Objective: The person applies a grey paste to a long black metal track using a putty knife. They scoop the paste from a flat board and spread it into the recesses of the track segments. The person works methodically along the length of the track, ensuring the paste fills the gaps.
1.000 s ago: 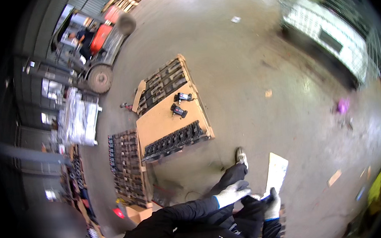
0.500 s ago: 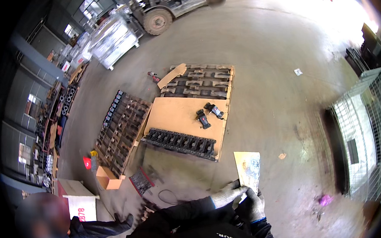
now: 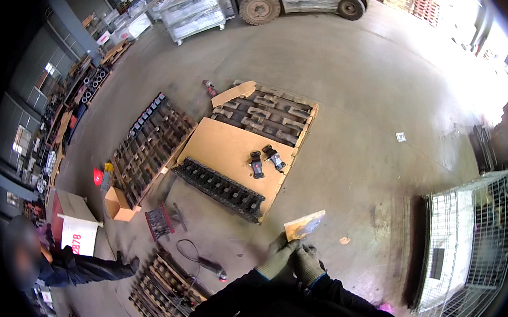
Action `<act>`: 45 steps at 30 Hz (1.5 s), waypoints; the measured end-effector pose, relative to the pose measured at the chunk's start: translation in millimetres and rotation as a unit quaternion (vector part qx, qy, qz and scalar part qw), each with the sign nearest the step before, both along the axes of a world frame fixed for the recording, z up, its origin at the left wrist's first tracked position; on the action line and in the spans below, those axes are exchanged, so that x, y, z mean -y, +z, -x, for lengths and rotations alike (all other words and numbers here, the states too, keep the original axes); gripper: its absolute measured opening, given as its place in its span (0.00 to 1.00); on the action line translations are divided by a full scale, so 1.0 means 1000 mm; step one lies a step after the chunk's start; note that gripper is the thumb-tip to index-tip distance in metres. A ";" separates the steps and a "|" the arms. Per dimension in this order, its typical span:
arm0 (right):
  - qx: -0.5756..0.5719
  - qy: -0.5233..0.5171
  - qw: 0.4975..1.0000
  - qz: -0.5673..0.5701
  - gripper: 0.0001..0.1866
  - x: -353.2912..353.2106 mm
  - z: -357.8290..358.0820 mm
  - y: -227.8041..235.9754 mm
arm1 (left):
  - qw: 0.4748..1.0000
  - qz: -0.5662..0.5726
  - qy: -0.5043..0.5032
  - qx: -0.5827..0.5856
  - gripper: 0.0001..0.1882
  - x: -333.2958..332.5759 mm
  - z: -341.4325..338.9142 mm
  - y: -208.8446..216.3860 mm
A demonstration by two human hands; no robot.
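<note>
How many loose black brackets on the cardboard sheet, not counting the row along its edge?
2. Both lie near the right edge of the cardboard sheet: left bracket and, just beside it, right bracket. Nothing appears to hide any others there.

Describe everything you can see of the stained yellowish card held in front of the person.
The stained yellowish card is a thin, flat, four-sided piece with a slanting outline. It looks like stiff paper or board, tan at its left and smeared blue-grey toward its right. It appears tilted, held above the concrete floor. The gloved left hand closes on its near edge; the gloved right hand is close beside, its grip unclear. The underside is hidden.
</note>
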State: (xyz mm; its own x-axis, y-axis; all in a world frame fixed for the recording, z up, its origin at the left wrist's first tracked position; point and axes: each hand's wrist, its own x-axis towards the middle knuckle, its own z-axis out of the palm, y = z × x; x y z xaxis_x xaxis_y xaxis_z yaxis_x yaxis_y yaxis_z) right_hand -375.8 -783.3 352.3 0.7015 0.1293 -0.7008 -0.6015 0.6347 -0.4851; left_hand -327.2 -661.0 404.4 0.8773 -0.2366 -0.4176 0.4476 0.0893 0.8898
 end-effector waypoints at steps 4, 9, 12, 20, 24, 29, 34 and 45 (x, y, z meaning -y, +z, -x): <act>0.003 0.034 0.999 -0.039 0.29 0.017 -0.033 0.018 | 0.998 0.002 0.053 0.026 0.16 0.012 -0.019 0.007; 0.008 0.072 0.997 0.041 0.19 0.008 -0.091 0.075 | 0.980 0.051 0.190 0.011 0.15 0.011 -0.041 -0.012; 0.066 0.119 0.990 0.046 0.15 0.006 -0.129 0.101 | 0.954 0.095 0.285 -0.013 0.17 0.009 -0.078 0.002; 0.147 0.139 0.955 0.215 0.16 0.052 -0.235 -0.003 | 0.874 0.221 0.426 -0.071 0.25 -0.033 -0.169 -0.028; 0.136 0.248 0.884 0.371 0.17 0.062 -0.298 -0.038 | 0.873 0.206 0.439 -0.049 0.27 -0.052 -0.198 -0.067; 0.223 0.291 0.799 0.476 0.10 0.046 -0.348 -0.100 | 0.869 0.172 0.461 -0.040 0.28 -0.074 -0.213 -0.102; 0.298 0.428 0.712 0.471 0.08 0.044 -0.366 -0.188 | 0.813 0.207 0.545 0.012 0.28 -0.076 -0.243 -0.092; 0.209 0.641 0.570 0.470 0.12 0.121 -0.260 -0.378 | 0.664 0.244 0.705 -0.055 0.28 -0.066 -0.238 -0.207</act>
State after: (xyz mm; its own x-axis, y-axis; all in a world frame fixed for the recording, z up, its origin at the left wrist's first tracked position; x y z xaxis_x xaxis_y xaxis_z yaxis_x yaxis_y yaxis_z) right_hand -115.7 -904.4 -25.9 0.5836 0.4293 -0.6892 0.0148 -0.8543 -0.5196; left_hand -89.0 -595.3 197.8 0.3416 0.6561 -0.6729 -0.3274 0.7542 0.5692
